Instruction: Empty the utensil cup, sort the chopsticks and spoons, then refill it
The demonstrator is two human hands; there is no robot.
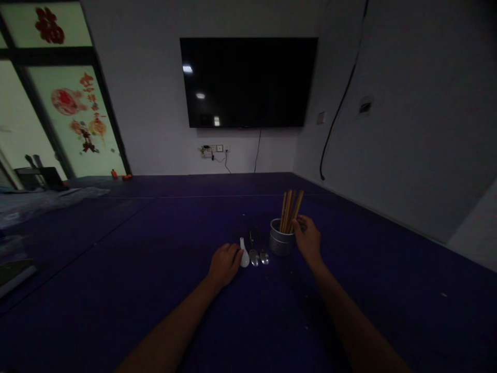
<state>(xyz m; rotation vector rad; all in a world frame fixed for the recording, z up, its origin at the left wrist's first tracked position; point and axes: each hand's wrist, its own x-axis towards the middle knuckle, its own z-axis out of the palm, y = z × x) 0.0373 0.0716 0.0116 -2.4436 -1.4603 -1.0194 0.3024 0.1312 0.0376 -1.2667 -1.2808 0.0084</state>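
A grey cylindrical holder (281,246) stands upright on the dark blue surface, with several wooden chopsticks (288,210) leaning in it. My right hand (307,238) is at the holder's right rim, its thumb and fingers closed on the rightmost chopsticks. To the left of the holder, a white soup spoon (244,258) and two metal spoons lie side by side: one metal spoon (253,257) in the middle and a shorter-looking metal spoon (264,257) nearest the holder. My left hand (224,264) has bent fingers, with thumb and fingertips on the left edge of the white spoon.
The dark blue surface (155,290) reaches to the walls. A television (250,83) hangs on the far wall above sockets (219,148). A black cable (341,103) hangs at the right. Clear plastic wrap (42,204) and small orange items (127,177) lie at the left.
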